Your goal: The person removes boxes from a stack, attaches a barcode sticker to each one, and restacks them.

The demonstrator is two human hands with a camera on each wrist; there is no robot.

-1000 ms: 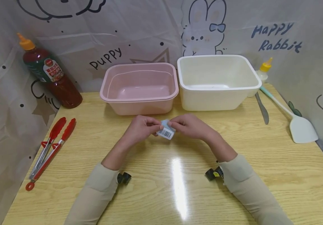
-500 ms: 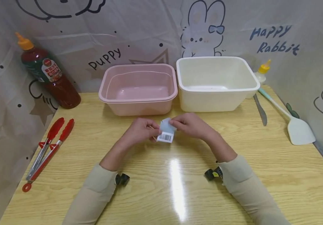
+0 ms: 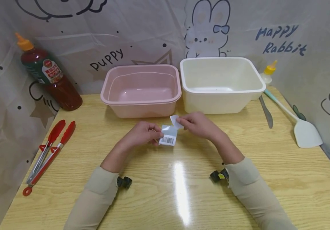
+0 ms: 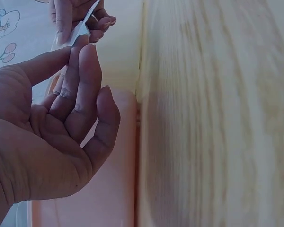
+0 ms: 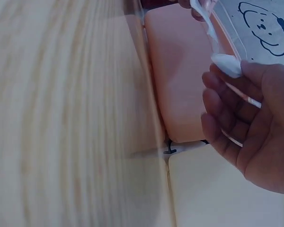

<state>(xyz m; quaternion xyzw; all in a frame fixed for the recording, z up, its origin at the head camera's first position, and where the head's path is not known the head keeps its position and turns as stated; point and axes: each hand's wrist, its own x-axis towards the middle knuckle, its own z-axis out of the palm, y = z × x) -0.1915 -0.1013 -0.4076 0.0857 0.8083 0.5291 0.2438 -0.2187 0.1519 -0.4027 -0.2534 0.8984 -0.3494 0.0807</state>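
Between both hands, in front of the pink basin, is a small pale-blue and white packet [image 3: 169, 131] with a barcode on its lower part. My left hand [image 3: 143, 134] pinches its left edge between thumb and fingers. My right hand [image 3: 197, 124] pinches a small white flap [image 3: 174, 120] at the packet's upper right corner. In the right wrist view the white piece [image 5: 227, 65] sits between thumb and forefinger, its edge meeting the strip from the left hand; whether they are joined I cannot tell. The left wrist view shows the packet [image 4: 80, 32] edge-on at the fingertips.
Behind the hands stand a pink basin [image 3: 141, 110] and a white basin [image 3: 213, 103]. At left are a red sauce bottle [image 3: 51, 80] and red-handled tongs [image 3: 49, 153]. A white spatula [image 3: 307, 134], a knife [image 3: 266, 112] and a yellow-capped bottle [image 3: 267, 75] lie or stand at right.
My right hand has moved slightly up and right, drawing the white flap away from the packet's top. My left hand keeps its pinch, and the packet's barcode face has turned more into view.
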